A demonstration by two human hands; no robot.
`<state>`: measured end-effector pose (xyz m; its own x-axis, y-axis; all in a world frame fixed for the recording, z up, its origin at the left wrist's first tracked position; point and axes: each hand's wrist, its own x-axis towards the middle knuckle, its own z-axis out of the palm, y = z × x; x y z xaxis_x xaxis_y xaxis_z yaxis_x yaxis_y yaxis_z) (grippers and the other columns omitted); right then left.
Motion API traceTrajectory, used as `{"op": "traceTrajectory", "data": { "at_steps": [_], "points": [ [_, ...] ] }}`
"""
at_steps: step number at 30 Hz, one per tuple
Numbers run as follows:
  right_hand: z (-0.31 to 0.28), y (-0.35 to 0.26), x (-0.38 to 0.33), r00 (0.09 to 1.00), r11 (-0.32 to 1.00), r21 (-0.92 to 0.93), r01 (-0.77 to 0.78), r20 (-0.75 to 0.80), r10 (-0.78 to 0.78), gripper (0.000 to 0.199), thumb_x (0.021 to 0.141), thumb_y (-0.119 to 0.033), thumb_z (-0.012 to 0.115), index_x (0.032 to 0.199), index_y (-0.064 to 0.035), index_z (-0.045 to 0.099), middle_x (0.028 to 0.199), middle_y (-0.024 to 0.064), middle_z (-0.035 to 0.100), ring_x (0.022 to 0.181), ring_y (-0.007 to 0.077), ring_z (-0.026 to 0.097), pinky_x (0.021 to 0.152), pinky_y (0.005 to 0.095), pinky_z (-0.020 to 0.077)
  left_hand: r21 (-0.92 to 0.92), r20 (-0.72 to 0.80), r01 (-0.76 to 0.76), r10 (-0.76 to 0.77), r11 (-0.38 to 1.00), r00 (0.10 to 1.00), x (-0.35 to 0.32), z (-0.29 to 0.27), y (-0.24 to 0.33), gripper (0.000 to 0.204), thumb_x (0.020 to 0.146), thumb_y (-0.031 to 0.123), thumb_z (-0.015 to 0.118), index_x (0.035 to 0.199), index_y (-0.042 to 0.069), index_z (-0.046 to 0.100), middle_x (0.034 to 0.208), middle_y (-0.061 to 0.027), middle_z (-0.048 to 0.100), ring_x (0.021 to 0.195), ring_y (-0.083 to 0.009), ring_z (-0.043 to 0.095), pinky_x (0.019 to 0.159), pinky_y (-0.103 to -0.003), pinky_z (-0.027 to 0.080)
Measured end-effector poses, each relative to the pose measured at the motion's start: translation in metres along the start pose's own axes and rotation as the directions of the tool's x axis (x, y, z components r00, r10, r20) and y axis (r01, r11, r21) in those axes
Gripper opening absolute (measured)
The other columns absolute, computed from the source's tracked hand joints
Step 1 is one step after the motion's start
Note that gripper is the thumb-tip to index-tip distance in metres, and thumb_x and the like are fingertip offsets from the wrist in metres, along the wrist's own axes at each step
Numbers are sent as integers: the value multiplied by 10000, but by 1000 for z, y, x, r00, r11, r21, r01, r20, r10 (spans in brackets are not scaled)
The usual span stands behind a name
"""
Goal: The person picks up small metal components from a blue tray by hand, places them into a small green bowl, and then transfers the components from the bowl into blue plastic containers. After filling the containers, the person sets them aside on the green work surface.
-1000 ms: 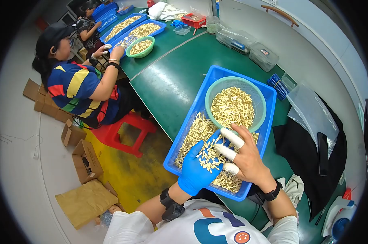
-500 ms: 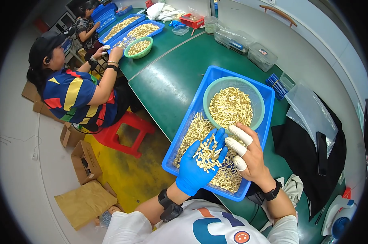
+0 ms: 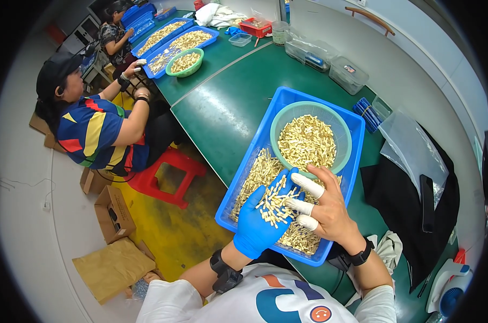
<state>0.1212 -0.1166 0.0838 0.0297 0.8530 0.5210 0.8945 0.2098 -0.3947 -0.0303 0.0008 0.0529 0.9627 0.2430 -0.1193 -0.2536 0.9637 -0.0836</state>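
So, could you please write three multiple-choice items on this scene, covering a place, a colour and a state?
1. Where is the green bowl? A in the blue tray; B on the floor; C on the red stool.
2. What colour is the left hand's glove? A white; B blue; C black.
3. How is the left hand? A fist closed; B flat on the table; C palm up, heaped with small yellowish pieces.

1 A: it sits at the tray's far end. 2 B: blue covers the whole hand. 3 C: pieces lie on the open palm, the right hand's fingers at them.
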Motion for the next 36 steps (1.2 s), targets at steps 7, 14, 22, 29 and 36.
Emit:
{"op": "traceTrajectory", "data": {
  "at_steps": [7, 14, 22, 29, 36],
  "points": [
    [0, 1, -1, 999, 995, 100, -13, -39, 17, 338, 889, -394, 555, 1026, -134, 721, 1303, 147, 553, 1251, 426, 424, 1001, 579, 349, -6, -56, -62, 61, 998, 997, 1, 4, -2, 576, 971, 316, 364, 1474, 49, 279, 1503, -136, 332, 1349, -298, 369, 1110, -439, 312],
    [2, 5, -4, 999, 995, 98, 26, -22, -24, 377, 898, -441, 540, 1032, -137, 718, 1305, 161, 547, 1243, 429, 430, 1001, 564, 361, -19, -55, -63, 61, 998, 997, 0, 7, -2, 583, 971, 314, 362, 1481, 52, 258, 1516, -125, 313, 1349, -288, 368, 1112, -443, 310],
    [-1, -4, 3, 988, 994, 51, 95, 118, -100, 453, 894, -515, 510, 1106, -160, 696, 1378, 143, 480, 1277, 425, 384, 1025, 577, 330, -83, 1, -24, 24, 996, 1000, -1, -1, -3, 572, 970, 335, 371, 1462, 51, 306, 1463, -155, 386, 1305, -326, 422, 1093, -467, 338],
    [2, -4, 3, 991, 1000, -3, -3, 133, 4, 455, 882, -490, 537, 1183, -168, 650, 1403, 142, 446, 1292, 429, 362, 1032, 592, 315, 14, -45, -1, 1, 1000, 999, -2, -5, -1, 506, 993, 310, 382, 1411, 25, 380, 1376, -162, 476, 1237, -307, 490, 1064, -449, 381],
    [3, -2, 2, 998, 999, -8, -48, 28, 48, 390, 928, -372, 518, 1185, -102, 631, 1373, 165, 473, 1258, 414, 414, 1025, 533, 348, -29, -16, 10, -10, 1000, 1000, 3, -8, 3, 514, 982, 283, 383, 1413, 3, 365, 1386, -174, 465, 1250, -310, 480, 1080, -445, 362]
  ]
}}
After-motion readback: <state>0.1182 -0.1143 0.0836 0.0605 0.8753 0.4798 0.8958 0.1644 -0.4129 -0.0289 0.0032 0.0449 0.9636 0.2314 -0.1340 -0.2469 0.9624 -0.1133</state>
